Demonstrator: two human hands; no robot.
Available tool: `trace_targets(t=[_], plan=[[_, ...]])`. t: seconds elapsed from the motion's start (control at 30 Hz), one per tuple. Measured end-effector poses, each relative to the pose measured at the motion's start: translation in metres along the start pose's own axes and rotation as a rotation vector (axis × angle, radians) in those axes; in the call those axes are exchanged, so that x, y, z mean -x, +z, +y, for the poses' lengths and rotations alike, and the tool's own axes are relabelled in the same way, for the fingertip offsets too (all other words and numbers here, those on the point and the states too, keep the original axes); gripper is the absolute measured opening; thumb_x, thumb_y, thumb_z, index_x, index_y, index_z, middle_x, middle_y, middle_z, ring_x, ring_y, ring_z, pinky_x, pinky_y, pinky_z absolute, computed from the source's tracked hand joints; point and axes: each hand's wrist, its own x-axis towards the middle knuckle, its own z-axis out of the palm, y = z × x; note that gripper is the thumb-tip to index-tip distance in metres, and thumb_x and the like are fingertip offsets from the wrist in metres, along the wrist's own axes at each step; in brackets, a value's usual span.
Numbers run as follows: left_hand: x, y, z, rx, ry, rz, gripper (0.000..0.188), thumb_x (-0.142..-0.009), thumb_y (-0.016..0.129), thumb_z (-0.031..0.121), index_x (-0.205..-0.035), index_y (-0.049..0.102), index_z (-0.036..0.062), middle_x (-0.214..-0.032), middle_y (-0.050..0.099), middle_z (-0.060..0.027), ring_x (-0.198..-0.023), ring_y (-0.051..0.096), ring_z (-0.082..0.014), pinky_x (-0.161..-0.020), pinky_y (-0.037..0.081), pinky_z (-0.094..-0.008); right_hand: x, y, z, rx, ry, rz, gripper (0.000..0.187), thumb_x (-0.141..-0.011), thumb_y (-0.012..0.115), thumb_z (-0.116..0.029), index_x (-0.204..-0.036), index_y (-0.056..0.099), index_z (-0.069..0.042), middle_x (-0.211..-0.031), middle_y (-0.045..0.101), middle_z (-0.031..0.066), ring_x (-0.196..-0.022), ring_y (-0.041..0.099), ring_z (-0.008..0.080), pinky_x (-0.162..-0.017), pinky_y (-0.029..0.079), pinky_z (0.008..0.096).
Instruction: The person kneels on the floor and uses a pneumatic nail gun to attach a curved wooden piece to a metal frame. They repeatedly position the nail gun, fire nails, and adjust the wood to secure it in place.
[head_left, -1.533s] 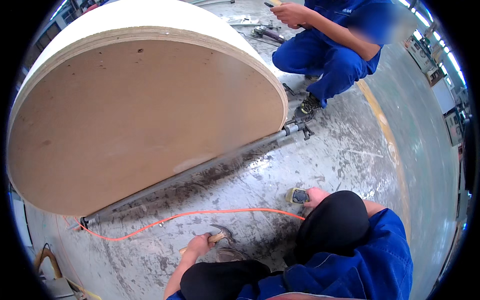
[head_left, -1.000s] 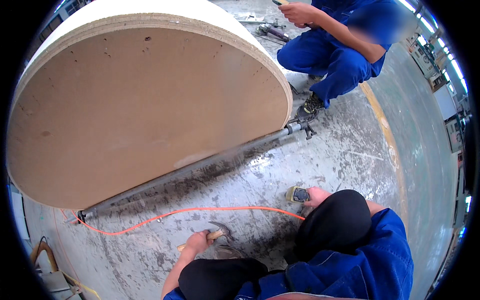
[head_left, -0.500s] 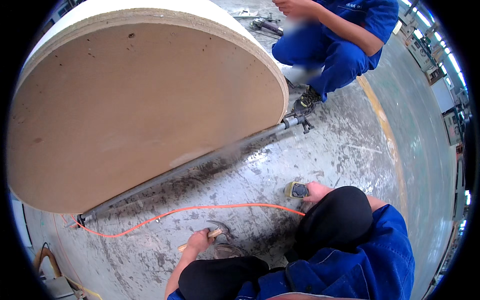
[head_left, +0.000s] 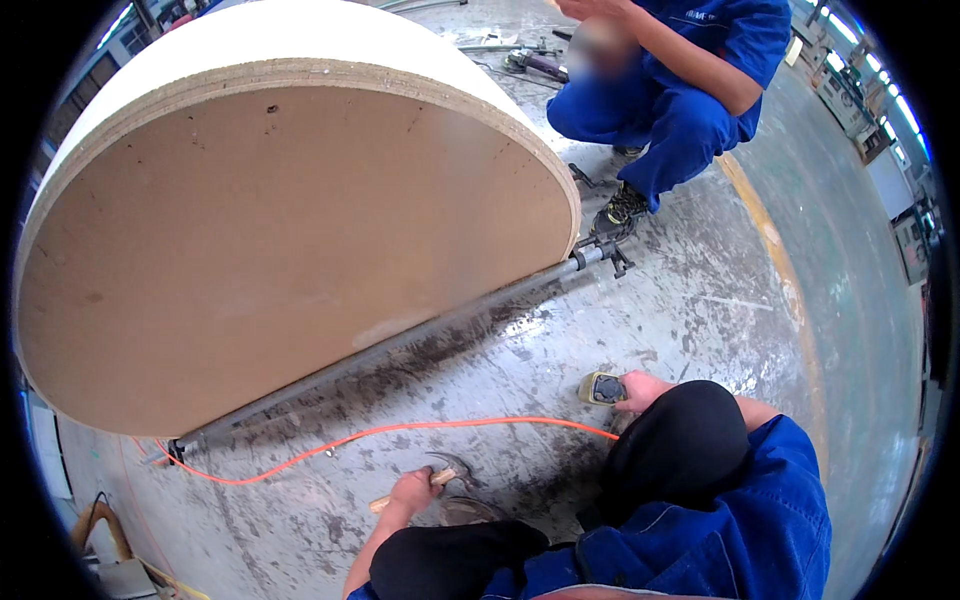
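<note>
Holding a hammer (head_left: 446,475) in the left hand (head_left: 411,490) and a yellow-and-black tool (head_left: 603,390) in the right hand (head_left: 641,391).
Wrapping the left fingers round the hammer's handle, pointing its head to 2 o'clock, nearly matching the slant of the long metal bar (head_left: 440,325) at 12 o'clock. Gripping the tool at 9 o'clock from the right fingers, nearer the bar's 2 o'clock end; not seeing all those fingers past the black knee (head_left: 675,440), so not telling how tightly.
</note>
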Motion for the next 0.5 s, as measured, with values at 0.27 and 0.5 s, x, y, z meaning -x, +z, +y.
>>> trace_targets(t=[0.27,0.5], plan=[[0.002,-0.004,0.01,-0.004,-0.035,-0.002,0.043,-0.092,0.069,0.036,-0.125,0.065,0.0079,-0.114,0.072,-0.0212,-0.111,0.067,-0.0396,-0.095,0.054,-0.0498,0.006,-0.001,-0.004,0.018,0.059,0.002,0.04,-0.076,0.077,-0.026,-0.11,0.072,-0.004,-0.094,0.072,0.0235,-0.094,0.07,0.0401,-0.084,0.056,0.0492],[-0.002,0.004,-0.006,-0.044,0.0,0.021,0.047,-0.093,0.067,0.035,-0.128,0.06,0.0038,-0.115,0.071,-0.0231,-0.11,0.067,-0.041,-0.095,0.054,-0.0501,0.008,-0.003,-0.005,0.006,0.026,0.025,0.039,-0.077,0.077,-0.026,-0.109,0.072,-0.003,-0.093,0.073,0.023,-0.094,0.07,0.04,-0.084,0.056,0.0489]])
